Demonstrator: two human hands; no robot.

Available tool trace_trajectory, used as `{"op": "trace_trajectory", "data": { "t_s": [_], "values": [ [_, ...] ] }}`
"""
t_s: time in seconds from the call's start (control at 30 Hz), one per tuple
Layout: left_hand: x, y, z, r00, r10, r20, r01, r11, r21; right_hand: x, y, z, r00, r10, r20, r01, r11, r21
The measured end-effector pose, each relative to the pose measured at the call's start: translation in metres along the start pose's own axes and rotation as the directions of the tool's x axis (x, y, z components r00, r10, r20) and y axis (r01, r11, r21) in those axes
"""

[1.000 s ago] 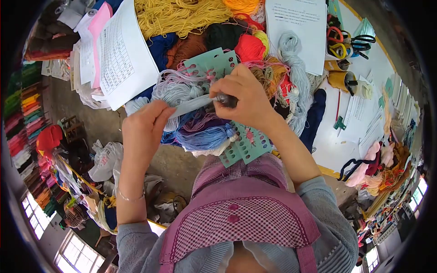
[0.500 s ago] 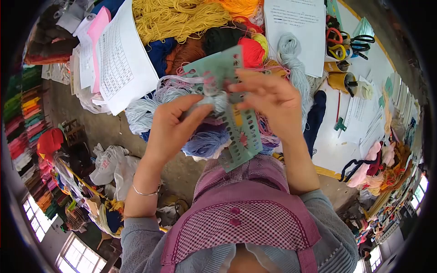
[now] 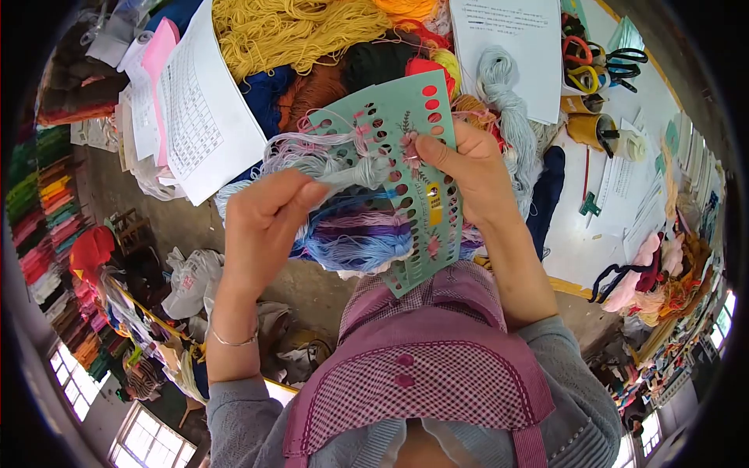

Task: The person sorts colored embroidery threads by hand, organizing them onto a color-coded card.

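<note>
A green card with punched holes and printed pink flowers (image 3: 446, 249) is held at its right edge by my right hand (image 3: 476, 168), thumb on the front. My left hand (image 3: 269, 222) pinches a pale blue-grey yarn bundle (image 3: 343, 173), which runs to the card's left row of holes. Pink and pale threads (image 3: 316, 140) are looped through holes near the card's upper left. Below the bundle hangs a thick blue and purple skein (image 3: 359, 238), partly behind the card.
Yellow yarn (image 3: 296, 35) and darker skeins lie behind the card. Printed sheets (image 3: 207, 101) stand at left, another sheet (image 3: 507, 47) at right with a pale skein (image 3: 499, 74) on it. Scissors (image 3: 624, 66) sit in a holder on the white table (image 3: 566, 249).
My left hand has drawn back left and down, pulling the pale yarn bundle out straight. My right hand, earlier blurred with fingers spread over the card, now grips its right edge.
</note>
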State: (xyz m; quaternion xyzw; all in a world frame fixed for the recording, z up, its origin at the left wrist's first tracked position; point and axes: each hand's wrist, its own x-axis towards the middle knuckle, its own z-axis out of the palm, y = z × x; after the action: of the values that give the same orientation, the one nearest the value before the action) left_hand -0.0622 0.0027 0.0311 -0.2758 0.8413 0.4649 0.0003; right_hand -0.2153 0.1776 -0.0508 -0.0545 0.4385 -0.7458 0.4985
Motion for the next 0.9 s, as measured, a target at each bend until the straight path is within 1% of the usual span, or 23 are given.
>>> {"op": "trace_trajectory", "data": {
  "t_s": [0.03, 0.07, 0.13, 0.17, 0.23, 0.27, 0.3, 0.33, 0.37, 0.4, 0.47, 0.5, 0.53, 0.6, 0.63, 0.67, 0.7, 0.73, 0.77, 0.8, 0.83, 0.87, 0.9],
  "values": [
    [-0.004, -0.003, -0.003, 1.0, -0.003, 0.029, -0.001, 0.988, 0.152, 0.001, 0.0, -0.001, 1.0, -0.01, 0.009, 0.01, 1.0, -0.009],
    [-0.005, -0.005, -0.001, 1.0, 0.002, 0.027, -0.007, 0.988, 0.154, 0.002, 0.001, -0.001, 1.0, -0.016, 0.01, 0.016, 1.0, -0.009],
    [-0.006, -0.007, 0.005, 0.995, 0.098, -0.036, -0.092, 0.986, 0.14, 0.004, 0.006, -0.003, 0.999, -0.003, -0.054, -0.002, 0.996, -0.085],
    [-0.003, -0.003, 0.002, 0.99, 0.141, -0.018, -0.136, 0.974, 0.18, 0.005, 0.003, -0.004, 0.998, -0.007, -0.055, 0.002, 0.996, -0.093],
    [0.005, 0.008, -0.004, 0.99, 0.131, -0.052, -0.131, 0.991, 0.003, 0.001, -0.002, -0.002, 0.999, 0.013, 0.052, 0.0, 0.971, -0.241],
    [0.008, 0.011, -0.004, 0.998, 0.056, -0.019, -0.058, 0.976, -0.209, 0.0, -0.005, 0.002, 0.998, -0.006, 0.07, 0.024, 0.965, -0.262],
    [0.01, 0.015, -0.006, 0.993, -0.053, 0.11, 0.087, 0.939, -0.333, 0.001, -0.007, 0.006, 0.997, -0.008, 0.079, 0.029, 0.964, -0.264],
    [0.011, 0.017, -0.008, 0.957, -0.142, 0.252, 0.242, 0.87, -0.43, 0.0, -0.007, 0.01, 0.995, -0.02, 0.096, 0.043, 0.97, -0.238],
    [0.026, -0.006, -0.002, 0.926, 0.275, 0.259, -0.187, 0.929, -0.319, -0.001, -0.007, 0.012, 0.994, -0.029, 0.107, 0.051, 0.976, -0.21],
    [0.025, -0.005, -0.001, 0.925, 0.275, 0.26, -0.187, 0.929, -0.319, -0.001, -0.006, 0.012, 0.994, -0.03, 0.106, 0.052, 0.976, -0.209],
    [0.026, -0.003, 0.004, 0.944, 0.054, 0.324, 0.078, 0.921, -0.381, 0.0, -0.003, 0.008, 0.987, -0.026, 0.156, 0.053, 0.984, -0.171],
    [0.028, -0.005, 0.003, 0.951, 0.059, 0.303, 0.021, 0.967, -0.254, -0.002, -0.002, 0.006, 0.988, -0.024, 0.151, 0.05, 0.984, -0.17],
    [0.029, -0.005, 0.003, 0.951, 0.057, 0.304, 0.023, 0.967, -0.254, -0.002, -0.001, 0.005, 0.994, -0.024, 0.106, 0.044, 0.98, -0.195],
    [0.03, -0.003, 0.003, 0.978, 0.19, 0.08, -0.196, 0.978, 0.07, -0.002, 0.001, 0.003, 0.998, -0.026, 0.061, 0.038, 0.976, -0.215],
    [0.029, -0.003, 0.0, 0.996, 0.023, 0.083, -0.025, 0.999, 0.029, -0.002, 0.002, 0.003, 0.999, -0.03, 0.036, 0.037, 0.976, -0.213],
    [0.03, -0.002, 0.002, 0.996, 0.029, 0.084, -0.031, 0.999, 0.029, 0.0, 0.002, 0.002, 0.999, -0.036, 0.011, 0.038, 0.976, -0.216],
    [0.029, 0.0, 0.006, 0.998, -0.01, 0.068, 0.015, 0.996, -0.086, 0.0, 0.003, 0.004, 0.992, -0.127, 0.029, 0.13, 0.942, -0.31],
    [0.027, 0.001, 0.007, 0.997, -0.054, 0.055, 0.064, 0.978, -0.198, -0.001, 0.002, 0.004, 0.992, -0.124, 0.025, 0.126, 0.943, -0.307],
    [0.026, 0.004, 0.005, 0.997, -0.054, 0.056, 0.064, 0.979, -0.195, 0.0, 0.001, 0.005, 0.995, -0.1, 0.023, 0.103, 0.961, -0.255],
    [0.027, 0.01, 0.002, 0.991, -0.093, 0.1, 0.121, 0.94, -0.319, 0.001, -0.001, 0.005, 0.997, -0.076, 0.023, 0.079, 0.976, -0.205],
    [0.026, 0.014, 0.001, 0.98, -0.129, 0.15, 0.182, 0.881, -0.436, 0.0, -0.001, 0.004, 0.997, -0.074, 0.02, 0.076, 0.976, -0.204],
    [0.025, 0.016, 0.002, 0.965, -0.153, 0.212, 0.234, 0.868, -0.438, 0.0, -0.001, 0.003, 0.997, -0.071, 0.039, 0.078, 0.973, -0.217],
    [0.024, 0.016, 0.002, 0.964, -0.158, 0.213, 0.238, 0.868, -0.436, 0.001, -0.001, 0.003, 0.996, -0.069, 0.06, 0.081, 0.97, -0.229]
  ]
}}
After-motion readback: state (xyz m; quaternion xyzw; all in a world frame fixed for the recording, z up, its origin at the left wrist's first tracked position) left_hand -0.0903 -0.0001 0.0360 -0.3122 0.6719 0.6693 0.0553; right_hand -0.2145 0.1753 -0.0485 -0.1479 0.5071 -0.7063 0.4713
